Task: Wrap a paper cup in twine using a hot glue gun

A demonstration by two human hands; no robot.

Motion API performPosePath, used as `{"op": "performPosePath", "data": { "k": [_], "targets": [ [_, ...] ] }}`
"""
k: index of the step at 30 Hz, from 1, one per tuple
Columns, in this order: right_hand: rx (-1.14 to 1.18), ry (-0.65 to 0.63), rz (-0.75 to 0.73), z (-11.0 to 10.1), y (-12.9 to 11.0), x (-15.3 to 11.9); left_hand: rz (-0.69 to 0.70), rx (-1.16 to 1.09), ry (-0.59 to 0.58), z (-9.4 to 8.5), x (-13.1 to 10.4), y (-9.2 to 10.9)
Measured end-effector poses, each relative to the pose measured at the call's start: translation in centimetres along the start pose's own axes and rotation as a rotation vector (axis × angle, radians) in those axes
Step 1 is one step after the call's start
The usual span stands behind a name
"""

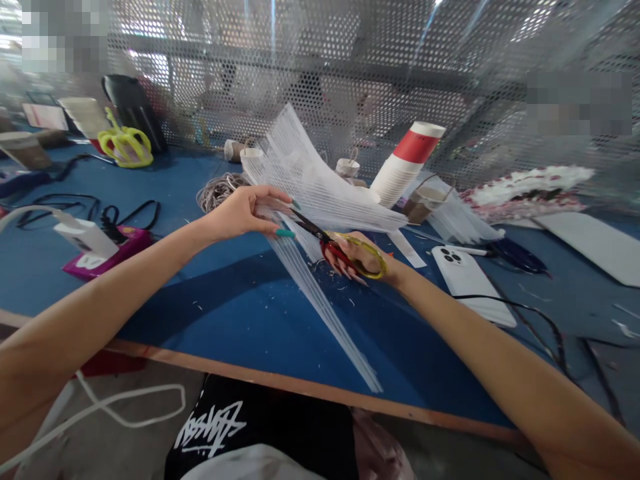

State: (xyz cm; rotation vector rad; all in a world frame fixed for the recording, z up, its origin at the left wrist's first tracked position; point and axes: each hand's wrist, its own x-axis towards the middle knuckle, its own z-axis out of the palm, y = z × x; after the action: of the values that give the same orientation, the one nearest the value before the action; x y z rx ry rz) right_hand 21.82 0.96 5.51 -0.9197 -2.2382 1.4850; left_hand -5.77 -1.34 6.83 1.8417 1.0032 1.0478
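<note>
My right hand [357,257] is closed round a pair of scissors [377,261] with red and yellow handles. The dark blades point left, toward my left hand [255,210]. My left thumb and fingers pinch the upper end of a bundle of thin, translucent white strips [320,303]. Below that hand, the strips run down to the right across the blue table. Behind both hands stands a larger fanned sheet of white, finely ribbed mesh [320,170]. Whether the blades touch the strips I cannot tell.
A leaning stack of paper cups [410,160] stands behind the mesh. White phone [470,283] and cable lie at right. A cord coil [220,190], purple pouch [107,253] and yellow crown-shaped item [125,143] sit left. Small clippings dot the blue table [225,307].
</note>
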Motion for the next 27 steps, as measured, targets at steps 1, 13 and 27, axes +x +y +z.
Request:
{"op": "performPosePath", "data": {
  "k": [1,13,27],
  "targets": [
    [-0.001,-0.003,-0.006,-0.1,0.2,0.0,-0.008,0.001,-0.014,-0.1,0.0,0.0],
    [0.124,0.053,-0.079,-0.2,0.8,0.3,0.029,-0.014,0.018,-0.9,0.1,-0.4],
    [0.174,0.099,-0.089,0.2,-0.2,0.2,0.047,0.006,0.164,-0.7,0.0,0.0]
  ]
}}
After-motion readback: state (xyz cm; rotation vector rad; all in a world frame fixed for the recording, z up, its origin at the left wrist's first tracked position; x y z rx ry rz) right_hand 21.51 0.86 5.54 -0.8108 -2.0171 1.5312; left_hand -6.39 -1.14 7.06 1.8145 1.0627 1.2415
